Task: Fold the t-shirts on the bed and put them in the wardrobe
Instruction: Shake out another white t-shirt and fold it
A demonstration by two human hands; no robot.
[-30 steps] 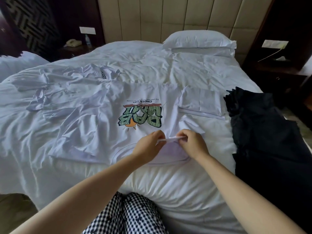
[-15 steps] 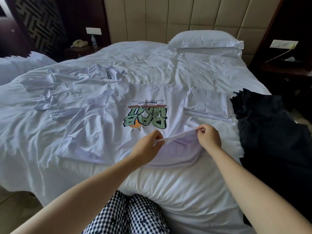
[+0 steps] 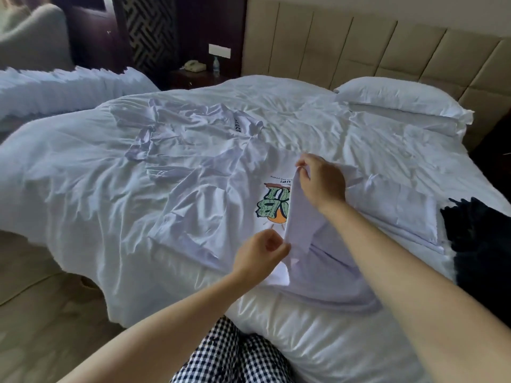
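Left hand [image 3: 260,254]: pinching printed t-shirt's [image 3: 243,189] near fold edge.
Right hand [image 3: 322,183]: pinching same flap's far end, lifted.
Bed [image 3: 373,142]: beneath t-shirt; black garment [image 3: 481,244] at right.

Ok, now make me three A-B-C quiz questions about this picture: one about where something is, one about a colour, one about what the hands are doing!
1. Where does the black clothing lie? A on a hanger; B at the right edge of the bed; C in a basket.
2. What colour is the lettering on the printed t-shirt? A red; B blue; C green.
3. What are the hands doing? A pinching the t-shirt's lifted edge; B lying flat; C hanging idle.
Answers: B, it lies at that edge, beside the t-shirt. C, green letters show beside the fold. A, left hand and right hand each pinch the raised edge.
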